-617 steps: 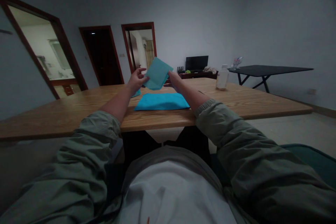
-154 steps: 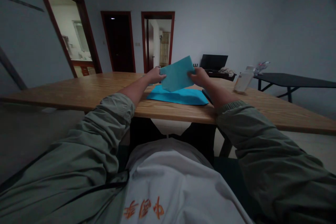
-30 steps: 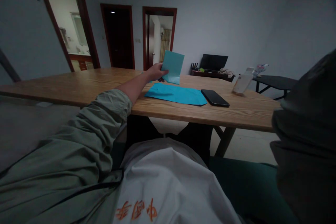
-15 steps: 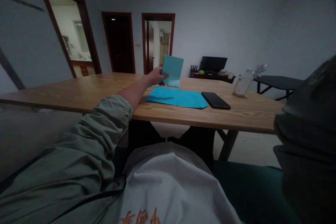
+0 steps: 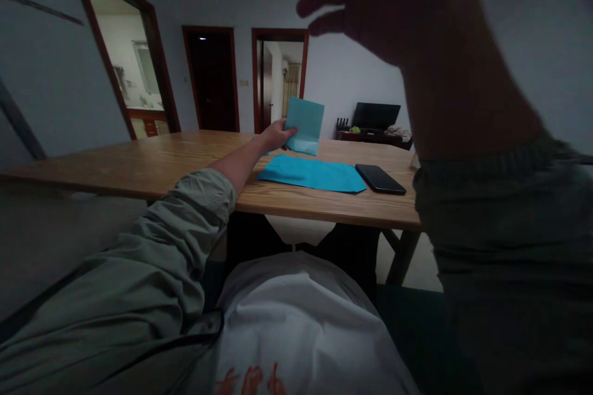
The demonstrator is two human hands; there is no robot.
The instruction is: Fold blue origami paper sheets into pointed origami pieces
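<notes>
My left hand point(image 5: 279, 134) pinches the left edge of a light blue folded sheet of paper point(image 5: 306, 123) and keeps it upright above the table. Just below it a brighter blue sheet of paper point(image 5: 312, 174) lies flat on the wood. A black smartphone point(image 5: 380, 179) rests by that sheet's right end. Close to the camera at the upper right, my right hand point(image 5: 370, 3) is raised with its fingers apart and slightly bent. Nothing shows in it, though the top of the hand is cut off by the frame.
The wooden table point(image 5: 185, 157) stretches across in front of me. By the far wall a dark screen point(image 5: 376, 116) stands on a low cabinet point(image 5: 370, 136). My right forearm blocks most of the table's right end.
My right hand has come into view at the upper right, its arm now covering the bottle on the table. My left hand and the paper have hardly moved.
</notes>
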